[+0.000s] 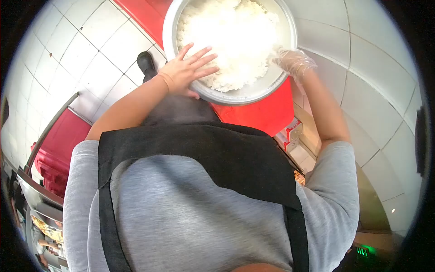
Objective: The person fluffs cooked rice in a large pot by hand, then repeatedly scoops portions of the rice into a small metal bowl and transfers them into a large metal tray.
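The wide bowl point(213, 96) of white rice point(229, 41) sits at 12 o'clock, above a red surface point(258, 113). So full, it looks heavy and stiff-walled; the rice seems soft, clingy and easily crushed. The left hand point(183, 72) has its fingers spread open over the bowl's 8 o'clock edge. The right hand point(292, 62), in a clear glove that may slip, reaches in near 3 to 4 o'clock; whether its fingers grip anything, I cannot tell. Opposite rim points, 9 and 3 o'clock, seem the soundest hold.
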The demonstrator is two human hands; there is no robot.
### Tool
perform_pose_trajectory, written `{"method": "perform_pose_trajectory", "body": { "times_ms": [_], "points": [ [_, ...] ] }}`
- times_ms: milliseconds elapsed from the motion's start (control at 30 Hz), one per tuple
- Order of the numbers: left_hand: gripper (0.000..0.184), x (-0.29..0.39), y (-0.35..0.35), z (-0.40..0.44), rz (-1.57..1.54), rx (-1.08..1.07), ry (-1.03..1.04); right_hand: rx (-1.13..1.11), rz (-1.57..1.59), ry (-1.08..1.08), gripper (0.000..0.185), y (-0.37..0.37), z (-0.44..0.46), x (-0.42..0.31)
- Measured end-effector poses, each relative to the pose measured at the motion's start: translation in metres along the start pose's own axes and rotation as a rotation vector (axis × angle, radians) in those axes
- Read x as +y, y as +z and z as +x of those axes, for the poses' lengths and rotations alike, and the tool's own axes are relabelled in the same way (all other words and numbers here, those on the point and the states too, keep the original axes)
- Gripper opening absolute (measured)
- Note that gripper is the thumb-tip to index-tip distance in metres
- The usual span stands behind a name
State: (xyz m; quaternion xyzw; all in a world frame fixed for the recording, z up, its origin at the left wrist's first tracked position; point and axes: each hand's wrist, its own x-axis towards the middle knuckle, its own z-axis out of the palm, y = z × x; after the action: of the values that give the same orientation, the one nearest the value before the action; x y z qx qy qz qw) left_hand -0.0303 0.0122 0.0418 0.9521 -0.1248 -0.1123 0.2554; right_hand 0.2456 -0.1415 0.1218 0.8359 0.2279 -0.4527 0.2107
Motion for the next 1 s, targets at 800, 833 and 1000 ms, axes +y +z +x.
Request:
{"method": "perform_pose_trajectory", "body": {
  "times_ms": [800, 833, 1000],
  "points": [
    [0.091, -0.001, 0.005, 0.007, 0.021, 0.014, 0.098, 0.126, -0.618, -0.151, 0.025, 0.028, 0.074, 0.021],
    [0.091, -0.002, 0.006, 0.007, 0.015, 0.025, 0.106, 0.065, -0.763, -0.18, 0.026, 0.026, 0.068, 0.007],
    [0.092, -0.003, 0.007, 0.008, 0.022, 0.039, 0.105, -0.09, -1.089, -0.288, 0.025, 0.005, 0.044, -0.013]
  ]
}}
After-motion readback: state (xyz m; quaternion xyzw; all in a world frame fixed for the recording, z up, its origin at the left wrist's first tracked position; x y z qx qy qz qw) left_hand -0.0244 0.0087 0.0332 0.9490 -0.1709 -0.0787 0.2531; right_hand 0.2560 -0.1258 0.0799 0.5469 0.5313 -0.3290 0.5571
